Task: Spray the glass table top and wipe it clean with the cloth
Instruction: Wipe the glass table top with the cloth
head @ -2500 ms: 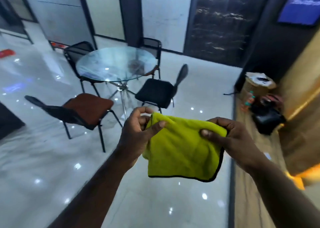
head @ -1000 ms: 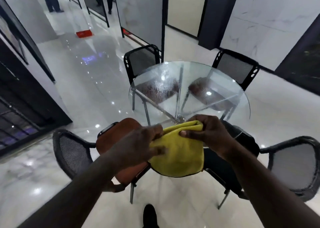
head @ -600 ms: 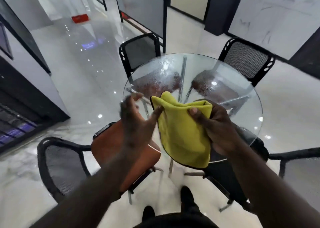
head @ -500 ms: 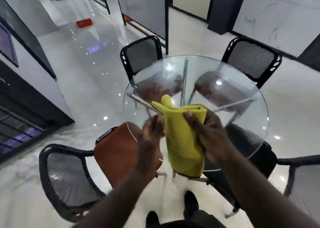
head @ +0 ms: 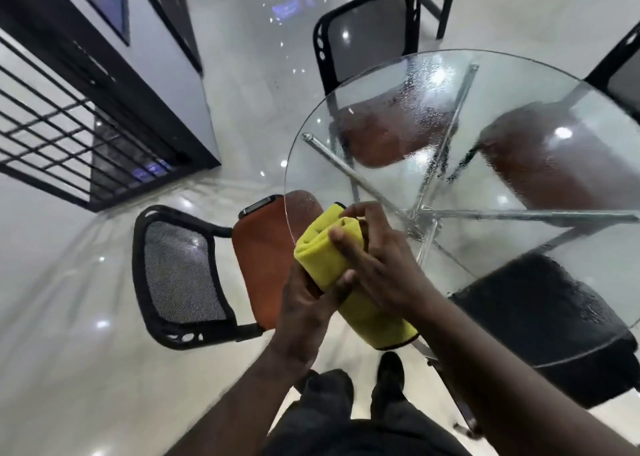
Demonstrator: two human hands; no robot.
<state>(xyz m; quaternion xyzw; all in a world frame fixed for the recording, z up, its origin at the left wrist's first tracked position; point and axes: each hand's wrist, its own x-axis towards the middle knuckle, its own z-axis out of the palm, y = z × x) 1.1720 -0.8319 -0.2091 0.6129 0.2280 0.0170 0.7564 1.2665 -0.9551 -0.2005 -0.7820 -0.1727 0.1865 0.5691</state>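
A round glass table top (head: 519, 84) fills the right of the head view, beaded with spray droplets. A yellow cloth with a black hem (head: 323, 256) is folded into a thick wad at the table's near left edge. My left hand (head: 308, 303) grips it from below, thumb pressed on the fold. My right hand (head: 377, 261) holds it from above, fingers curled round its top. Whether the cloth touches the glass I cannot tell. No spray bottle is in view.
Chairs ring the table: an orange-seated mesh chair (head: 214, 268) at the left by my hands, a black-seated one (head: 550, 320) at the right, two more behind the glass. A dark barred partition (head: 69, 126) stands at the left. My feet (head: 388, 376) stand by the table.
I have stepped close to the table and now look down on it. The cloth has been folded from a hanging sheet into a compact wad held in both hands.
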